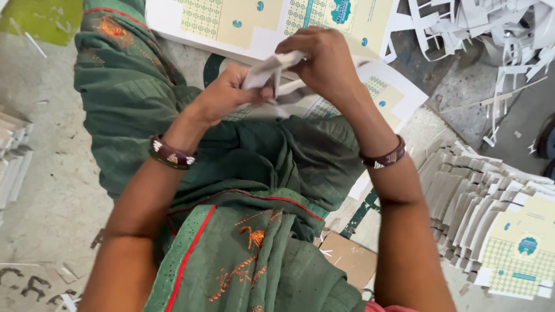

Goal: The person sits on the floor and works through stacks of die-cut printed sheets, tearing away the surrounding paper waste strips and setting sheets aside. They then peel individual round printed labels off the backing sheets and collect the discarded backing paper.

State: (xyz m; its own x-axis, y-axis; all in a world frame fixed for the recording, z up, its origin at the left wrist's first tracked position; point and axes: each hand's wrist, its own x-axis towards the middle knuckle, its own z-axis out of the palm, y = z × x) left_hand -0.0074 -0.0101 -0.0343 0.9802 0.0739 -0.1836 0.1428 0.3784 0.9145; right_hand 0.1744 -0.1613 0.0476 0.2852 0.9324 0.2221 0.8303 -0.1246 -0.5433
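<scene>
On the floor point(52, 190), far left of the card strip, lies the edge of a stack of flat grey boards point(13, 156). Nearer the strip, a green embroidered cloth point(231, 242) covers the person's lap.

The left hand point(228, 95) comes up just below and left of the strip. Its fingers point(263, 92) are curled closed, pinching the lower left end of the white card strip point(272, 66). A dark beaded bangle point(170, 155) sits on that wrist.

The strip itself is held in the air above the lap, between both hands. Its long axis runs on a slant, from lower left at the left hand up to upper right under the right hand. A thin offcut seems to hang from it below, though the shape there is hard to read.

The right hand point(324, 60) sits above and right of the strip, fingers bent down over its upper end and closed on it. Both hands touch the strip, so neither is nearer. Behind the strip lies a printed carton sheet point(243, 20).

Right of the strip, white trimmings point(491, 34) are heaped, and lower right a fanned stack of carton blanks point(491, 214) rests on the floor.
</scene>
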